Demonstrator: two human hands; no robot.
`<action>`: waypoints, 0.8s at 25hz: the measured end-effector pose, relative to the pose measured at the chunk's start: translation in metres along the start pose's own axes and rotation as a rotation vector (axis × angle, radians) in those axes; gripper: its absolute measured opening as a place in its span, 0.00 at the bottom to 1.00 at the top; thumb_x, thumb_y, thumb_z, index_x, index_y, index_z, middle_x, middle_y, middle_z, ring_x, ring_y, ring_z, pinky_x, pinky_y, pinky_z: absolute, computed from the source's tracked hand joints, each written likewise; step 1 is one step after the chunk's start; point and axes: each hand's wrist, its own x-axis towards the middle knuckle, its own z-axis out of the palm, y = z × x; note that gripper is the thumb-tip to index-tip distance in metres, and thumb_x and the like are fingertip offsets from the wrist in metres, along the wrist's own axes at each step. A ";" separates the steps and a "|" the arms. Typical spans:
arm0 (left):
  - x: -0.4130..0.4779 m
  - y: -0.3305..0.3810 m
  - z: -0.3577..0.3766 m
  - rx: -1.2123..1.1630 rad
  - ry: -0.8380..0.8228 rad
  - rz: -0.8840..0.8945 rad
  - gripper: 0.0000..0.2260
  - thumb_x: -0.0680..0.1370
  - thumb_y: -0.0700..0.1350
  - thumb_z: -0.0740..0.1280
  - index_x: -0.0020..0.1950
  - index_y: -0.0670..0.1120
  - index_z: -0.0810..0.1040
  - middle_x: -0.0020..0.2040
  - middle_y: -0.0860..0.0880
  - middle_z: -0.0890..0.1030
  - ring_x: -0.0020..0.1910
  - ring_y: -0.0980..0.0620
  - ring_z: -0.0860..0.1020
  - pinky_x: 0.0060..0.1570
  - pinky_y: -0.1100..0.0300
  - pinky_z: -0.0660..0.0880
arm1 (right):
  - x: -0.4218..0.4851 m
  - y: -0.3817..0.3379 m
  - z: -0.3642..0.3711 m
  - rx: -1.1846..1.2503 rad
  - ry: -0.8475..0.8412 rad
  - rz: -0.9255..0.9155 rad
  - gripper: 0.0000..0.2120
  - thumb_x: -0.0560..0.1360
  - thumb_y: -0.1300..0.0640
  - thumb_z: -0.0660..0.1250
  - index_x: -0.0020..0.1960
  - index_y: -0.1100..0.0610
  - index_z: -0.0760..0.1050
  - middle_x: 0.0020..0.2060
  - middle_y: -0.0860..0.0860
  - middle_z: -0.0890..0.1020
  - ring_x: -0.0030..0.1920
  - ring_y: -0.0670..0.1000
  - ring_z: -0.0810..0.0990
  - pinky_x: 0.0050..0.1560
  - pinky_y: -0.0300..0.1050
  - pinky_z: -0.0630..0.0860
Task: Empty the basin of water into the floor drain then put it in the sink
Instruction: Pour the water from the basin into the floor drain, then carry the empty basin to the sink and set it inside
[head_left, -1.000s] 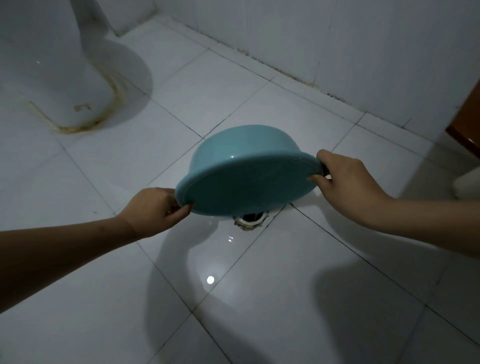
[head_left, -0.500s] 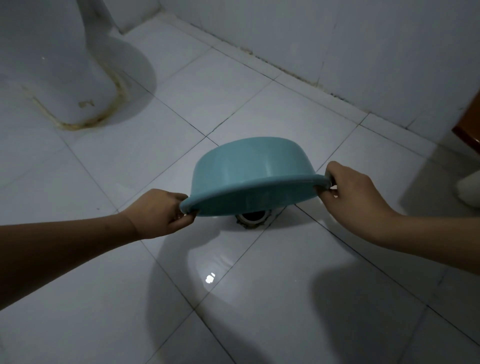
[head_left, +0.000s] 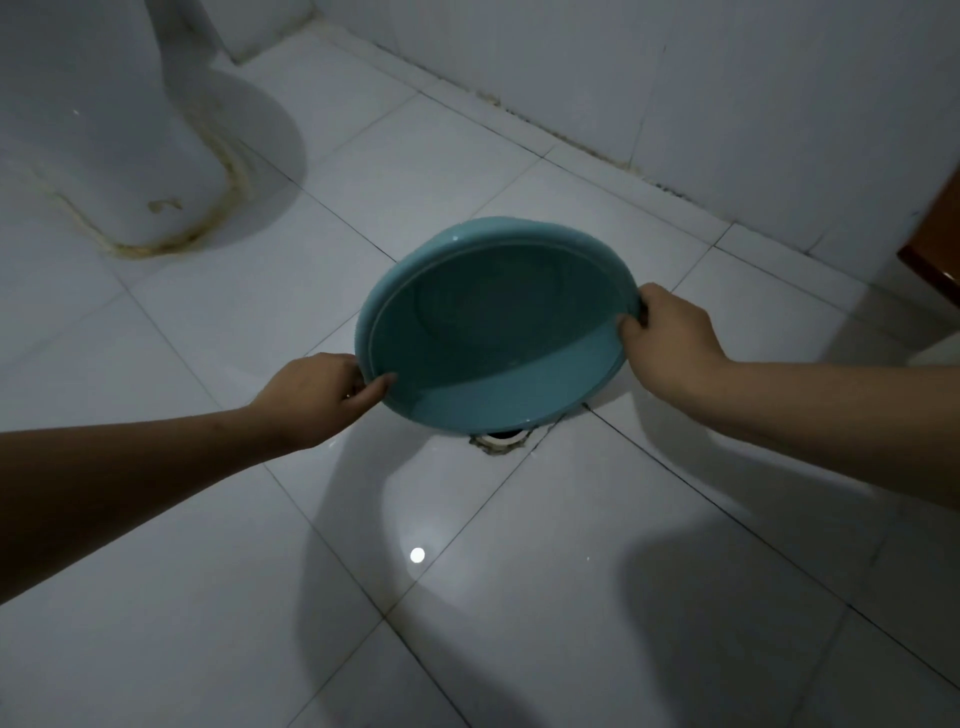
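As both hands (head_left: 317, 395) grip opposite rims, basin (head_left: 493, 332) between, tilted.

- Left hand (head_left: 317, 392): bare; no ring, glove or watch.
- Right hand (head_left: 670, 338): bare, likewise unadorned.
- Both forearms uncovered to frame edge; no sleeve in view.

Premises: a domestic bathroom. Evidence: glossy white square floor tiles (head_left: 571, 597) with dark grout lines; matching white tiled wall (head_left: 727, 78); white ceramic toilet pedestal (head_left: 104, 130) at upper left, its base ringed with yellowed, stained sealant; round metal floor drain (head_left: 501, 440) set at a tile junction.
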 end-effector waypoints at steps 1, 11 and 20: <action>0.002 0.002 -0.001 -0.022 -0.006 -0.015 0.34 0.77 0.68 0.46 0.44 0.45 0.81 0.40 0.47 0.84 0.38 0.47 0.80 0.40 0.50 0.78 | 0.005 -0.003 -0.001 0.015 0.024 -0.005 0.10 0.82 0.57 0.57 0.58 0.61 0.72 0.47 0.56 0.78 0.44 0.55 0.75 0.39 0.44 0.69; 0.021 0.023 0.008 -0.630 0.133 -0.411 0.30 0.81 0.62 0.56 0.38 0.39 0.81 0.32 0.46 0.83 0.33 0.49 0.83 0.37 0.56 0.78 | 0.028 -0.008 0.002 0.069 0.081 0.042 0.16 0.83 0.53 0.55 0.62 0.60 0.75 0.52 0.57 0.79 0.50 0.57 0.77 0.49 0.46 0.73; 0.036 0.019 0.010 -0.777 0.101 -0.528 0.29 0.82 0.60 0.56 0.45 0.36 0.82 0.37 0.39 0.84 0.31 0.47 0.81 0.29 0.60 0.77 | 0.036 -0.003 0.018 0.152 0.071 0.143 0.17 0.83 0.51 0.53 0.55 0.60 0.77 0.44 0.53 0.77 0.34 0.46 0.71 0.34 0.42 0.66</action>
